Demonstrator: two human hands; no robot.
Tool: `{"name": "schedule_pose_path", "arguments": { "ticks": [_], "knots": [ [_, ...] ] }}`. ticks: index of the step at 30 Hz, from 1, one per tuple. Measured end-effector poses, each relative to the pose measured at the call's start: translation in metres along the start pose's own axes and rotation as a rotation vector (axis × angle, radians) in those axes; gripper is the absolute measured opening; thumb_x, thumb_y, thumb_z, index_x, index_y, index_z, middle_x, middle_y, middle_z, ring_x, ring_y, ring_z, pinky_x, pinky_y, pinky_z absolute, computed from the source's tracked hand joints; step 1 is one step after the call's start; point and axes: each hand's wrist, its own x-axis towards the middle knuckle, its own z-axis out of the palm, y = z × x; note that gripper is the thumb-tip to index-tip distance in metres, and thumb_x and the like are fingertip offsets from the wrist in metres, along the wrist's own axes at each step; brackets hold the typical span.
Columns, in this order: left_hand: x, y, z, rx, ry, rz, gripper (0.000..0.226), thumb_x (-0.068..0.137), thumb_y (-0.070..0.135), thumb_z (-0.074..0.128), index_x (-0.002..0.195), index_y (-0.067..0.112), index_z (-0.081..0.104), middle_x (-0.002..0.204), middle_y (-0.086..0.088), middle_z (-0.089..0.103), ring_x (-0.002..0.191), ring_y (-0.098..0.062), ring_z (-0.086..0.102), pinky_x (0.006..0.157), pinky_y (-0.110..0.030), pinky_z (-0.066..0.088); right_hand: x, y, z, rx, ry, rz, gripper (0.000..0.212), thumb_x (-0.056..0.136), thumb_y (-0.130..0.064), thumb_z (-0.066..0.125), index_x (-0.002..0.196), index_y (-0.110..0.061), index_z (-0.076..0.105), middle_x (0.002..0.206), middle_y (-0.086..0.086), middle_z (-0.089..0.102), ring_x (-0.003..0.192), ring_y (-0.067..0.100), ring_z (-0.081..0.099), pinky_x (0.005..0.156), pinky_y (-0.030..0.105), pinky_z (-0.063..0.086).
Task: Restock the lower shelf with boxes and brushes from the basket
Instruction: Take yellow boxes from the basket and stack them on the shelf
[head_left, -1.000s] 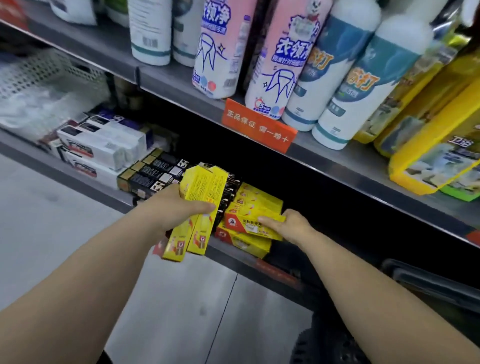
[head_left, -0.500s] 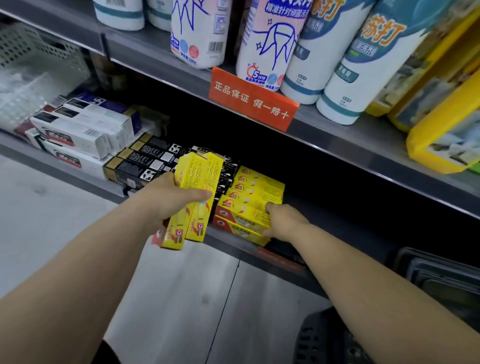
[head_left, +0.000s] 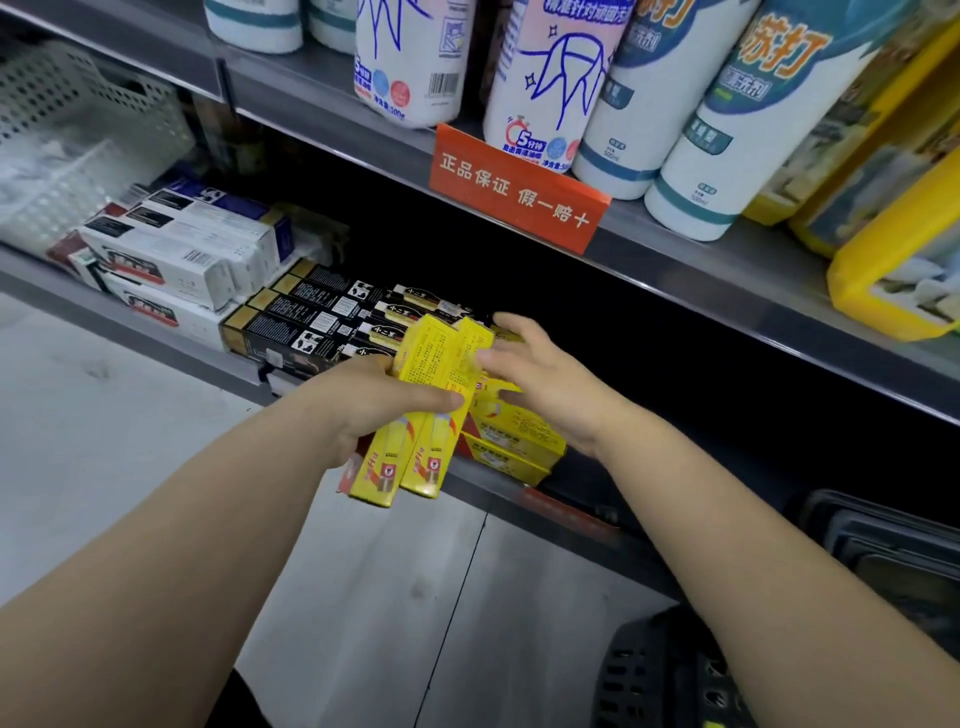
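Note:
My left hand (head_left: 363, 405) grips two long yellow boxes (head_left: 415, 431) side by side, held upright in front of the lower shelf (head_left: 156, 338). My right hand (head_left: 540, 379) reaches across with relaxed, spread fingers whose tips touch the upper right edge of these boxes. Behind and below my right hand, a stack of the same yellow boxes (head_left: 514, 441) lies at the shelf's front edge. The dark basket (head_left: 665, 675) shows at the bottom right, partly hidden by my right forearm.
Black boxes (head_left: 311, 322) and white boxes (head_left: 171, 254) fill the lower shelf to the left. The upper shelf carries tall white bottles (head_left: 727, 130), yellow packs (head_left: 893, 249) and an orange sign (head_left: 514, 192). A white mesh bin (head_left: 78, 130) stands far left. Grey floor lies below.
My right hand has left the stacked yellow boxes on the shelf and come up to the top of the boxes in my left hand. The left hand has barely moved.

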Motion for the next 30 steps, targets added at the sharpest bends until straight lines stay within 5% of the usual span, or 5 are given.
{"name": "schedule_pose_path", "arguments": {
  "ticks": [12, 16, 21, 26, 30],
  "knots": [
    [-0.003, 0.005, 0.015, -0.052, -0.149, 0.008, 0.057, 0.061, 0.031, 0.079, 0.114, 0.016, 0.064, 0.102, -0.007, 0.073, 0.096, -0.026, 0.068, 0.086, -0.043, 0.053, -0.010, -0.005, -0.021, 0.285, -0.150, -0.006, 0.038, 0.087, -0.002, 0.059, 0.121, -0.016, 0.050, 0.112, 0.007, 0.064, 0.100, 0.020, 0.065, 0.088, 0.032, 0.054],
    [0.005, 0.003, 0.009, -0.080, 0.047, 0.038, 0.060, 0.068, 0.039, 0.078, 0.119, 0.016, 0.058, 0.115, -0.009, 0.065, 0.106, -0.029, 0.059, 0.092, -0.048, 0.047, -0.001, 0.002, -0.043, 0.394, 0.125, 0.090, 0.041, 0.088, -0.003, 0.058, 0.125, -0.018, 0.048, 0.095, 0.002, 0.065, 0.084, 0.016, 0.065, 0.076, 0.027, 0.057],
    [0.009, 0.000, 0.004, -0.059, 0.138, 0.034, 0.089, 0.068, 0.040, 0.080, 0.142, 0.014, 0.036, 0.136, -0.012, 0.050, 0.122, -0.035, 0.047, 0.100, -0.057, 0.039, 0.018, 0.036, -0.064, 0.553, 0.537, 0.271, 0.049, 0.090, -0.013, 0.061, 0.135, -0.009, 0.042, 0.115, 0.009, 0.062, 0.097, 0.019, 0.062, 0.081, 0.028, 0.053],
    [0.010, 0.000, 0.010, -0.046, 0.128, 0.033, 0.080, 0.071, 0.036, 0.079, 0.138, 0.013, 0.041, 0.131, -0.012, 0.054, 0.120, -0.034, 0.049, 0.100, -0.058, 0.040, 0.027, 0.067, -0.050, 0.395, 0.589, 0.374, 0.043, 0.091, -0.025, 0.061, 0.126, -0.009, 0.042, 0.118, 0.011, 0.060, 0.093, 0.020, 0.061, 0.074, 0.027, 0.050],
    [0.013, 0.000, 0.010, -0.031, 0.137, 0.029, 0.076, 0.071, 0.035, 0.078, 0.135, 0.012, 0.043, 0.128, -0.012, 0.056, 0.117, -0.034, 0.050, 0.098, -0.056, 0.041, 0.029, 0.088, -0.039, -0.009, 0.415, 0.491, 0.057, 0.091, -0.041, 0.055, 0.135, -0.009, 0.038, 0.131, 0.013, 0.053, 0.111, 0.027, 0.054, 0.093, 0.038, 0.044]
  ]
}}
